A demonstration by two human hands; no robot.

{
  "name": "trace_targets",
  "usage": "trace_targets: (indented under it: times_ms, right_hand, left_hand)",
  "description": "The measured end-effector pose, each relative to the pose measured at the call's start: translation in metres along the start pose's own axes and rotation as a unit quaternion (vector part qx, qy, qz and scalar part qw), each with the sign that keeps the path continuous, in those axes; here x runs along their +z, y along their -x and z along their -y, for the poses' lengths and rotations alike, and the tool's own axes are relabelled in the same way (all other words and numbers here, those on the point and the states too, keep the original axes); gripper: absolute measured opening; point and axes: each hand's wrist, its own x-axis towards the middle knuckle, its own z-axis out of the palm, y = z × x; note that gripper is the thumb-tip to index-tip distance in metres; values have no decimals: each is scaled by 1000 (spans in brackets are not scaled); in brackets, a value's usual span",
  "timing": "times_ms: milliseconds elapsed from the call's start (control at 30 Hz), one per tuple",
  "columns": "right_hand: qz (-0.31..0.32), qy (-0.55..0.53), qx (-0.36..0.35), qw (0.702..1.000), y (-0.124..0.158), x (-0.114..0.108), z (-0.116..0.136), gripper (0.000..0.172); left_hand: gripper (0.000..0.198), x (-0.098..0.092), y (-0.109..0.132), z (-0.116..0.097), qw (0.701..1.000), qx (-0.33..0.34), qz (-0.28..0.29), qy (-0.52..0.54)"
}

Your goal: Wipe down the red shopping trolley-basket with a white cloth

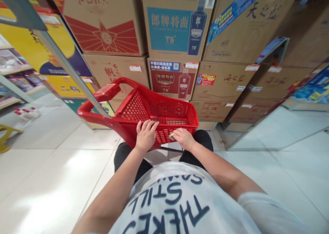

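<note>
A red plastic rolling shopping basket (191, 114) with perforated sides stands in front of my legs, its inside showing no goods. Its metal pull handle (65, 68) slants up to a dark grey grip at the upper left. My left hand (146, 137) has its fingers hooked over the near rim. Farther right, my right hand (184, 138) is closed against the outer near side, pinching a small crumpled beige wad, perhaps a cloth (172, 135). Its exact kind is too small to make out.
Stacked cardboard liquor cartons (174, 30) form a wall just beyond the basket. A shiny panel (285, 117) rises on the right. At the left are store shelves (15, 74), small red-capped bottles (27, 113) and a yellow stool (7, 136) on the tiled floor.
</note>
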Motion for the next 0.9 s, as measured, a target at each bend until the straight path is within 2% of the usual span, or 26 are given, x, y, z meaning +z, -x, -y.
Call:
trace_targets:
  times_ms: [167, 300, 433, 700, 900]
  right_hand:
    - [14, -2, -2, 1000, 4, 0, -3, 26]
    - [-1, 4, 2, 1000, 7, -1, -5, 28]
    - [-6, 9, -13, 1000, 12, 0, -7, 20]
    - [-51, 12, -10, 999, 19, 1, -9, 20]
    - [-79, 6, -4, 997, 17, -5, -8, 21]
  left_hand:
    - [41, 3, 0, 0, 1000, -3, -6, 8]
    - [42, 5, 1, 0, 1000, -3, -8, 1]
    - [42, 5, 1, 1, 1000, 0, -6, -10]
    - [41, 4, 2, 2, 1000, 6, -11, -20]
    - [31, 1, -4, -6, 999, -30, -19, -10]
